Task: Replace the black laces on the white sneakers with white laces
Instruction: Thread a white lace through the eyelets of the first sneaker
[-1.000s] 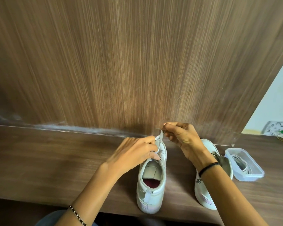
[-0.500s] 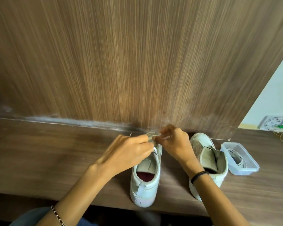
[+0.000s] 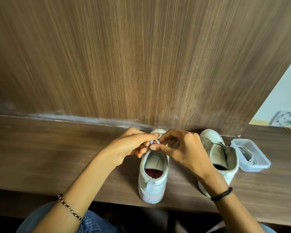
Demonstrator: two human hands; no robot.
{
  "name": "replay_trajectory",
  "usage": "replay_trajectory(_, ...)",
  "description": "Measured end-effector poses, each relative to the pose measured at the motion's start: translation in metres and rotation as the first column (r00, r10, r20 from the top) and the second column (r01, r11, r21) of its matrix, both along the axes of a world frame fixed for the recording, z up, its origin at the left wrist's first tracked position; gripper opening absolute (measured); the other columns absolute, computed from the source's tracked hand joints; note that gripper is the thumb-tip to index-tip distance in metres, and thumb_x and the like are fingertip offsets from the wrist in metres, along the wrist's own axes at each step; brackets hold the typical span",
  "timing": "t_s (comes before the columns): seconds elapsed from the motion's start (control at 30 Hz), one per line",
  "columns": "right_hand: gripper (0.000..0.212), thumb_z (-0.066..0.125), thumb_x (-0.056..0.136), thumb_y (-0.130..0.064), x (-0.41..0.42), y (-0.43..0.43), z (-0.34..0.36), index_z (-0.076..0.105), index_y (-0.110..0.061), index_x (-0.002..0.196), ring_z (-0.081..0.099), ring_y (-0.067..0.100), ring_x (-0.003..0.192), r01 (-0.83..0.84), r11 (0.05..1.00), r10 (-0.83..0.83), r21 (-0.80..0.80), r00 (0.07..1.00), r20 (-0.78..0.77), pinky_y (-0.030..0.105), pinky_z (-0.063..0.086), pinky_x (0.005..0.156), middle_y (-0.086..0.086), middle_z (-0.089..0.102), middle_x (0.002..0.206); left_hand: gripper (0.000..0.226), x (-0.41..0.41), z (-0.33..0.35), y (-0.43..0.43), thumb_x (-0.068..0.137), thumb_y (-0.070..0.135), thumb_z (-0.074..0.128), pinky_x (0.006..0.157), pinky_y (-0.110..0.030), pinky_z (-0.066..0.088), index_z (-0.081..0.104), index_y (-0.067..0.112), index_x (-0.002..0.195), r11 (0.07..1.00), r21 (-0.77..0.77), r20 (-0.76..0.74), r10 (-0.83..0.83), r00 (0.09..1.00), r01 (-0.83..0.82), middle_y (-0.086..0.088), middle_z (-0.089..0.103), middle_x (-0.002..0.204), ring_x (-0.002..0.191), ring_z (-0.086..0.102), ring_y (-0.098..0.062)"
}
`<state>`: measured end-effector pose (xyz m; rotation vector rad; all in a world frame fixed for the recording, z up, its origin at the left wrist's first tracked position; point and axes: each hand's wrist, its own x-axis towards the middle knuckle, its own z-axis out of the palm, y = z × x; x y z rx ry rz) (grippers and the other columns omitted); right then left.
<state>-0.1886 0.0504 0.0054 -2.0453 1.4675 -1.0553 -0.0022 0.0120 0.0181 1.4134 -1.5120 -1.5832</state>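
White lace (image 3: 154, 141) pinched between left hand (image 3: 131, 145) and right hand (image 3: 183, 148) over the eyelets of the sneaker (image 3: 154, 179); pulled upward a second ago, now looped low. Sneaker stands on desk (image 3: 57, 157), long axis 6 to 12 o'clock, toe at 12. Second sneaker (image 3: 217, 148) at its 3 o'clock.

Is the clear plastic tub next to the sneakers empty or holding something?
Not empty: the lidless clear plastic tub holds a coiled whitish lace.
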Motion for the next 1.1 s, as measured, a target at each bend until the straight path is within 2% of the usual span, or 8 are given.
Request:
replay_trajectory(0.1,0.017,0.085,0.082,-0.037,-0.003,0.001,-0.004,0.077,-0.022,0.079,0.063,0.005,0.072,0.033,0.999,-0.034,-0.016,0.997,-0.07,0.01,0.044,0.065,-0.012,0.071,0.075,0.04,0.001,0.0,0.0,0.089,0.045,0.075,0.052,-0.021,0.038,0.065,0.013,0.066,0.996,-0.089,0.076,-0.001,0.997,0.007,0.001,0.053,0.061,0.055,0.047,-0.006)
replay_trajectory(0.2,0.018,0.076,0.085,-0.025,-0.008,0.0,0.001,0.074,-0.016,0.069,0.068,0.019,0.084,-0.105,0.97,0.047,0.219,0.966,0.252,0.026,0.053,0.085,0.005,0.073,0.087,0.032,0.0,-0.002,-0.002,0.09,0.047,0.072,0.065,-0.018,0.041,0.079,0.018,0.078,0.985,-0.171,0.117,0.028,0.993,-0.007,0.013,0.065,0.067,0.071,0.056,0.001)
replay_trajectory(0.37,0.045,0.058,0.092,-0.021,-0.028,-0.004,0.033,0.041,-0.024,0.05,0.033,0.014,0.046,-0.211,0.942,-0.183,0.263,0.333,0.925,0.027,0.031,0.05,-0.003,0.031,0.05,0.042,-0.001,-0.003,-0.002,0.094,0.045,0.067,0.075,-0.005,0.034,0.072,0.029,0.056,0.98,-0.194,0.132,-0.014,0.991,0.039,0.016,0.077,0.085,0.087,0.061,0.015)
replay_trajectory(0.47,0.057,0.063,0.099,-0.023,-0.038,-0.003,0.028,0.023,-0.022,0.059,0.012,0.015,0.05,0.166,0.972,-0.226,0.168,0.439,0.87,0.027,0.013,0.044,-0.001,0.015,0.056,0.033,0.0,-0.005,-0.004,0.093,0.047,0.068,0.077,-0.01,0.037,0.078,0.024,0.071,0.974,-0.22,0.109,-0.032,0.994,0.055,0.015,0.072,0.074,0.076,0.06,0.012)
replay_trajectory(0.63,0.046,0.072,0.093,-0.034,-0.043,-0.004,0.008,0.042,-0.014,0.065,0.034,0.012,0.055,0.441,0.894,-0.369,-0.08,0.826,0.427,0.034,0.035,0.058,-0.009,0.039,0.056,0.031,-0.001,-0.006,-0.004,0.094,0.04,0.07,0.057,-0.001,0.034,0.076,0.015,0.075,0.96,-0.278,0.103,-0.003,0.995,0.032,0.02,0.051,0.047,0.052,0.046,0.006)
replay_trajectory(0.8,0.021,0.072,0.09,-0.052,-0.031,-0.007,-0.005,0.067,-0.035,0.1,0.066,0.006,0.1,0.143,0.989,-0.146,0.04,0.986,0.085,0.039,0.055,0.088,-0.013,0.069,0.105,0.028,0.0,-0.006,-0.005,0.089,0.039,0.075,0.054,-0.004,0.034,0.077,0.015,0.074,0.95,-0.312,0.088,0.01,0.996,0.018,0.005,0.056,0.06,0.056,0.046,0.002)
replay_trajectory(0.9,0.027,0.074,0.09,-0.051,-0.021,-0.004,-0.004,0.07,-0.035,0.111,0.063,-0.012,0.089,-0.041,0.992,0.045,0.12,0.999,-0.029,0.011,0.047,0.079,-0.019,0.071,0.096,0.03,0.0,-0.006,-0.005,0.088,0.042,0.076,0.056,-0.008,0.034,0.078,0.015,0.075,0.938,-0.345,0.098,-0.013,0.995,0.046,0.004,0.057,0.064,0.063,0.044,-0.004)
replay_trajectory(1.1,0.014,0.076,0.092,-0.034,-0.015,-0.005,-0.006,0.08,-0.025,0.102,0.069,-0.01,0.086,-0.086,0.996,0.086,0.013,0.993,-0.077,0.005,0.046,0.076,-0.021,0.076,0.088,0.041,0.001,-0.01,-0.008,0.088,0.046,0.075,0.06,-0.016,0.037,0.074,0.008,0.072,0.918,-0.39,0.099,-0.041,0.994,0.076,-0.003,0.053,0.061,0.062,0.043,-0.01)
